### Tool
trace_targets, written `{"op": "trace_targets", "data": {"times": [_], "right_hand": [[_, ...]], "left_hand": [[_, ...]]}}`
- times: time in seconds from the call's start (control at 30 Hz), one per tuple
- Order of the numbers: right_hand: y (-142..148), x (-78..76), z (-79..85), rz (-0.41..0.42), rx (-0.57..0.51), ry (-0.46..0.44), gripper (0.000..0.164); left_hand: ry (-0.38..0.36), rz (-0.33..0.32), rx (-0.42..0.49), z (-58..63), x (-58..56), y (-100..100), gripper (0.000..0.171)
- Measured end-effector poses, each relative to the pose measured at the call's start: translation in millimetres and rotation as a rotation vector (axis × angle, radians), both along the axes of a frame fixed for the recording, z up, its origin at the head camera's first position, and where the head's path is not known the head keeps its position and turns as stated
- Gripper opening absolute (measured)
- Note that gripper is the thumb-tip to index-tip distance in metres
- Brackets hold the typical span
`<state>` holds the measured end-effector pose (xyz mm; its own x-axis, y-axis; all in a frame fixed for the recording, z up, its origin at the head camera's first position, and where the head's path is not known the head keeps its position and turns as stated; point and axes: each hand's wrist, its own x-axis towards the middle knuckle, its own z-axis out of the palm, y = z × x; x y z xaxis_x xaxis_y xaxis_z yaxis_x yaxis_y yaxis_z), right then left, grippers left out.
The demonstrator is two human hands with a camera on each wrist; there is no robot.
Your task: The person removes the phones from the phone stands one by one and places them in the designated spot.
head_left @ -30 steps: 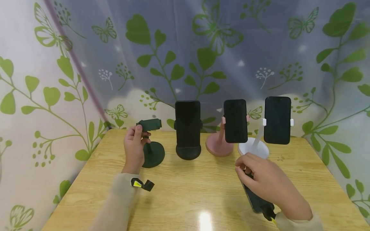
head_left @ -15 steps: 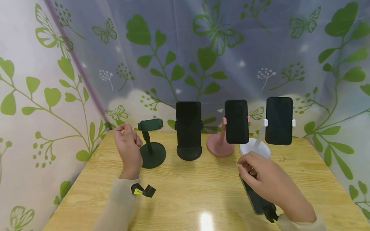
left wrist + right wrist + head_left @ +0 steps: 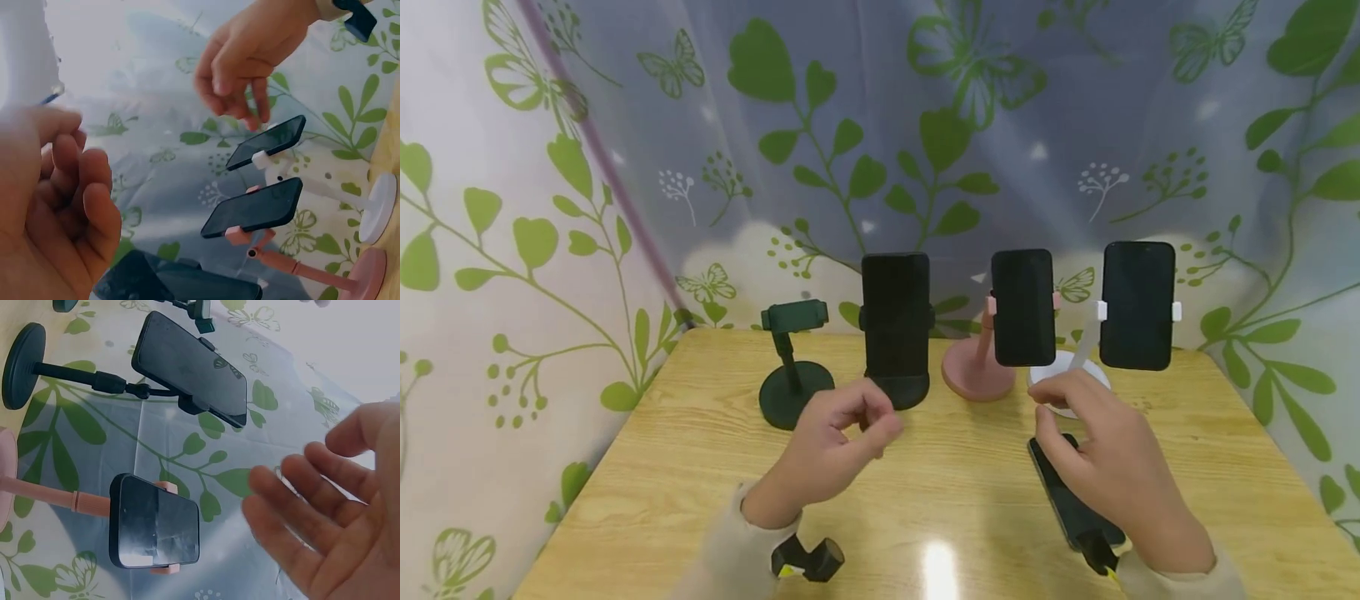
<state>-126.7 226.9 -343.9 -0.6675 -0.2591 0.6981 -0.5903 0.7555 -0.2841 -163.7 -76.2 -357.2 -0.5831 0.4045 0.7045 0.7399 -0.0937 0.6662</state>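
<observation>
My left hand (image 3: 831, 450) hovers over the table in front of the black phone stand (image 3: 910, 390), its fingers loosely curled around nothing. My right hand (image 3: 1112, 467) is held above a dark phone (image 3: 1067, 492) lying on the table, partly hiding it. In the right wrist view the right hand's fingers are relaxed and bent, with nothing in them. A dark green phone stand (image 3: 795, 315) carries no phone in its clamp. Phones sit upright in the black stand, in the pink stand (image 3: 977, 371) and in the white stand (image 3: 1084, 346).
The stands form a row along the back of the wooden table (image 3: 955, 475). Right behind them hangs a curtain (image 3: 850, 108) with green leaves and butterflies. The phone on the black stand (image 3: 897, 317) is partly behind my left hand's side.
My left hand let go of the green stand's clamp, drew off to its left, then swung right and nearer to me. My right hand stays nearly in place. The view has shifted slightly.
</observation>
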Motion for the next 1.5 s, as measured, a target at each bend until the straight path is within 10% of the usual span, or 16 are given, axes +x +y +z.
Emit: {"op": "trace_targets", "data": {"times": [0.17, 0.6, 0.87, 1.07, 1.17, 1.33, 1.5], "right_hand": [[-3, -1.8, -1.9, 0.054, -0.071, 0.109, 0.017], [-8, -7.2, -6.3, -0.038, -0.017, 0.155, 0.017], [-7, -6.1, -5.9, -0.131, -0.003, 0.118, 0.017], [-7, -6.1, -5.6, -0.134, -0.006, 0.114, 0.017], [-6, -6.8, -5.9, -0.125, -0.004, 0.131, 0.018], [-5, -6.3, -4.3, -0.133, -0.002, 0.097, 0.020], [-5, -3.9, -2.5, -0.155, 0.032, -0.042, 0.034]], "left_hand": [[0.087, -0.010, -0.140, -2.2, 6.7, 6, 0.018], [0.243, 0.380, -0.399, -10.4, -4.4, 8, 0.016], [0.162, 0.574, -0.374, -14.3, -11.9, 7, 0.011], [0.038, 0.748, -0.273, -27.6, -38.1, 1, 0.036], [-0.096, 0.701, -0.222, -36.8, -52.9, -1, 0.048], [-0.435, 0.398, -0.107, -46.0, -68.3, -3, 0.058], [-0.625, 0.247, 0.032, -41.5, -74.1, -4, 0.055]]}}
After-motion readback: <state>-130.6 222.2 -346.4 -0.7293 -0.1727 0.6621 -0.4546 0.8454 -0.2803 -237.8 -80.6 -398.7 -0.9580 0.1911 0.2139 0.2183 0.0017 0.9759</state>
